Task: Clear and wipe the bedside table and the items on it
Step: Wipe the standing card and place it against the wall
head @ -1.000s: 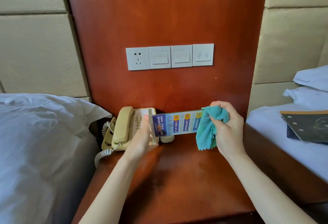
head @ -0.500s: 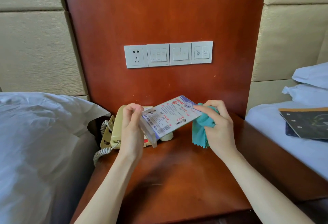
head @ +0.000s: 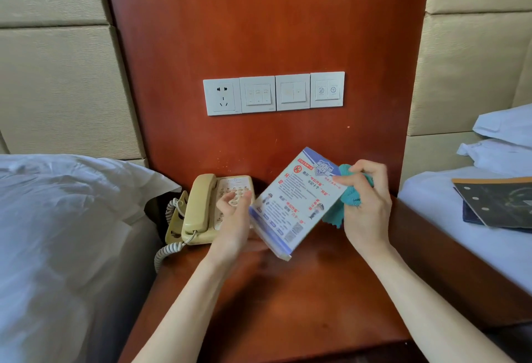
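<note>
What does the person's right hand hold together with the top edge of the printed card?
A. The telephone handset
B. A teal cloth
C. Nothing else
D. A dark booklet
B: the right hand pinches the upper edge of the printed card while a bunched teal cloth sits curled in its fingers. The left hand is at the card's lower left edge, in front of the telephone.

So that's two hands [head: 234, 220] [head: 367, 204], one card [head: 296, 204], one cloth [head: 349, 197], one phone [head: 210, 208], four wall plates [head: 273, 93], two beds [head: 57, 233] [head: 466, 218], one booklet [head: 501, 201].
</note>
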Demonstrator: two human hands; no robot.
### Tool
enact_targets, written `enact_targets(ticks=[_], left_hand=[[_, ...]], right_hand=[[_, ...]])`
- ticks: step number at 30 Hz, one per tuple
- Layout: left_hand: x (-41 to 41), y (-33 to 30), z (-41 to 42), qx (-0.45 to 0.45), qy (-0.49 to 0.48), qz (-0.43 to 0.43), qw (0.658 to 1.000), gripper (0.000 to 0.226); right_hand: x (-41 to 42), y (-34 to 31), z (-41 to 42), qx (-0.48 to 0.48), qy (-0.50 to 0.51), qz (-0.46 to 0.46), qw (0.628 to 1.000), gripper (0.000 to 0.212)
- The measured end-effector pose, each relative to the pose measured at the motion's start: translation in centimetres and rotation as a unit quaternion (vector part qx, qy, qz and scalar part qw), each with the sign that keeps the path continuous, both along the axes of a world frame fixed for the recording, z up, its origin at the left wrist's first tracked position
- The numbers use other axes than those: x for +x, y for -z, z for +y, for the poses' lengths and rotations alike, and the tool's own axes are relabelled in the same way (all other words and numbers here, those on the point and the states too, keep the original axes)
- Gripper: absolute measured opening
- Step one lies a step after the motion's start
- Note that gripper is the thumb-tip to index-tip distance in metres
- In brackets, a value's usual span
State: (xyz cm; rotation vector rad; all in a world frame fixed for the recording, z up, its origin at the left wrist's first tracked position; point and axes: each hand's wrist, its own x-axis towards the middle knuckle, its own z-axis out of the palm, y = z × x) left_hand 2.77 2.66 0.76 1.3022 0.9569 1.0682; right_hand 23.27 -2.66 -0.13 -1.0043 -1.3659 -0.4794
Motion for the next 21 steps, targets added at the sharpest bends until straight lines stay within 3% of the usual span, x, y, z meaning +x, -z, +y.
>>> enact_targets(ticks=[1, 3, 7, 10, 13, 18, 21], left_hand=[[0.0, 0.3, 0.0, 0.010, 0.010, 0.047, 0.999, 0.042], [0.0, 0.4, -0.1, -0.013, 0.053, 0.048, 0.997, 0.045], [-0.4, -0.3, 0.2, -0.098, 0.099, -0.084, 0.987, 0.066], [-0.1, -0.1, 0.1, -0.116, 0.084, -0.110, 0.984, 0.067], [0.2, 0.4, 0.1, -0.082, 0.035, -0.098, 0.991, 0.053], [0.2, 0.6, -0.3, 0.021, 0.000, -0.107, 0.994, 0.043], [0.7, 0.8, -0.7, 0.067, -0.016, -0.089, 0.994, 0.037]], right_hand=[[0.1, 0.0, 0.1, 0.000, 0.001, 0.010, 1.000, 0.019], [0.4, 0.0, 0.2, -0.005, 0.009, 0.027, 1.000, 0.019], [1.2, 0.4, 0.8, -0.018, 0.029, 0.041, 0.999, 0.023], [1.4, 0.7, 1.1, -0.049, 0.024, 0.054, 0.997, 0.031], [1.4, 0.7, 1.4, -0.084, 0.003, 0.107, 0.991, 0.042], [2.0, 0.2, 1.6, -0.076, -0.020, 0.325, 0.943, 0.040], [2.1, 0.2, 1.5, -0.046, 0.021, 0.329, 0.943, 0.031]])
